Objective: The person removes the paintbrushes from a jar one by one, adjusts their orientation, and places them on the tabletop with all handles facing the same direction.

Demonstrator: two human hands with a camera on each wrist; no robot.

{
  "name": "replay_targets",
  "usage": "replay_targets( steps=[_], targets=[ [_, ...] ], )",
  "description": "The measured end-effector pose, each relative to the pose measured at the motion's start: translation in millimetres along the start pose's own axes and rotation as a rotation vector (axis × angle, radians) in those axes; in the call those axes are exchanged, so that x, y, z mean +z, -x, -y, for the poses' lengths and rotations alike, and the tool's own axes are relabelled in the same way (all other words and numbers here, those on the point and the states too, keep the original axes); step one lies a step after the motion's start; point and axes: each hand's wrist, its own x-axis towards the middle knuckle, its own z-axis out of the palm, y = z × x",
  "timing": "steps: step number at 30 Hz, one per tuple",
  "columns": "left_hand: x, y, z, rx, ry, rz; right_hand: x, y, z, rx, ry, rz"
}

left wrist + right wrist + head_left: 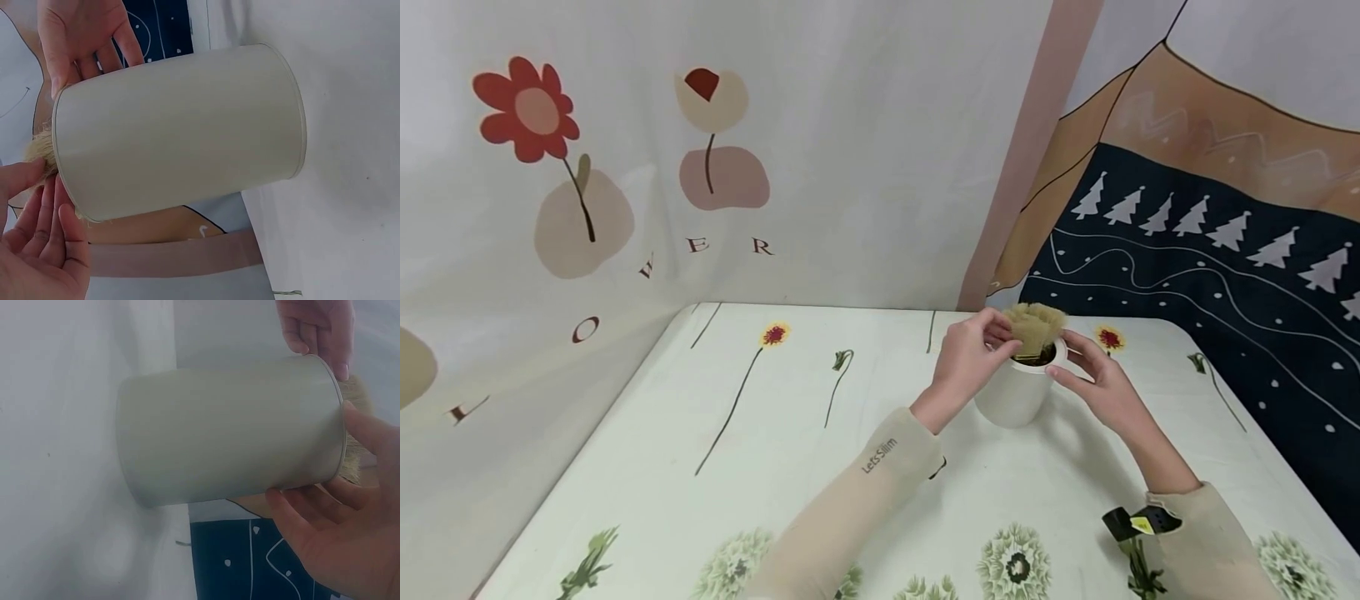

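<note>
- A pale wall hanging [887, 167] printed with flowers and the letters L-O-W-E-R spans the back of the setting.
- A flower-patterned tablecloth [647, 467] covers the work surface in front of it.
- A navy tree-print cloth [1262, 333] fills the right side, beyond the table edge.
- A white cylindrical container [1011, 400] stands upright toward the far right of the table, between the hands. Its smooth wall looks stiff, probably light and perhaps a little slippery; the rim seems the surest hold, with a steadying palm low on the side should it tip. What lies dark inside the mouth is too small to identify.
- A person's right hand [1101, 383] braces the container at the right of its mouth, thumb and fingers parted and curved about the rim and upper wall.
- The left hand [962, 362] reaches over the opposite side, thumb and fingertips pinched together on bristles, its remaining fingers loosely bent. The hands are apart, the container's mouth between them.
- A straw-coloured bristle tuft [1036, 329] fans up out of the container's mouth. It looks feather-light, soft and springy, with fibers that could splay or shed under a hard squeeze; the denser base appears the better place for a pinch.
</note>
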Motion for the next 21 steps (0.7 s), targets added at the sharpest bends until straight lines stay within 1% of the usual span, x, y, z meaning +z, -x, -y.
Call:
replay_targets(
  steps=[4, 8, 14, 21],
  targets=[
    [0.9, -0.7, -0.7, 0.017, 0.041, 0.022, -0.1, -0.1, 0.7, -0.001, 0.003, 0.002],
    [0.9, -1.3, -0.8, 0.026, 0.058, 0.028, -0.2, -0.4, -0.5, 0.004, 0.002, 0.002],
    [-0.2, -2.0, -1.1, 0.023, 0.095, 0.009, 0.0, -1.0, -2.5, 0.004, 0.004, 0.001],
    [-0.4, -3.9, -2.2, 0.035, 0.154, -0.012, 0.6, -1.6, -2.2, 0.009, -0.007, 0.0]
  ],
)
